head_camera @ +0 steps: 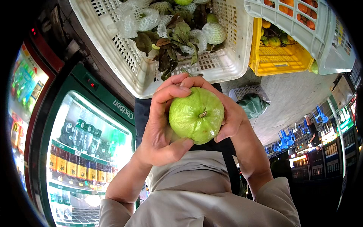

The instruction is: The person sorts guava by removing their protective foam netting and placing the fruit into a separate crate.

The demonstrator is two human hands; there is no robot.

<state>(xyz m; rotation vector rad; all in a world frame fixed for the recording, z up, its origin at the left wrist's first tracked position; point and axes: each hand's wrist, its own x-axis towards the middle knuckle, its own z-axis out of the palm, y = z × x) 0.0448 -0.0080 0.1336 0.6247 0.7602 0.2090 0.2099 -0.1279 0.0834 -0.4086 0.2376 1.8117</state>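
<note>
A large green guava (195, 116) is held between my two hands, its short brown stem pointing up at me. My left hand (160, 127) wraps its left side, with the thumb at the lower edge. My right hand (232, 113) grips the right side, fingers reaching over the top. Just beyond the hands stands a white plastic crate (229, 66) holding dry leaves (167, 52), foam fruit nets (127, 24) and several guavas. One guava in a foam net (214, 33) lies at the crate's right.
Glass-front drinks coolers (85, 159) line the left. At the upper right, a yellow crate (283, 61) holds yellow-green fruit, beside a pale crate (312, 37) of orange fruit. A dark green bag (253, 105) rests on a small crate. Blue chairs (286, 137) and a person (313, 133) are farther off.
</note>
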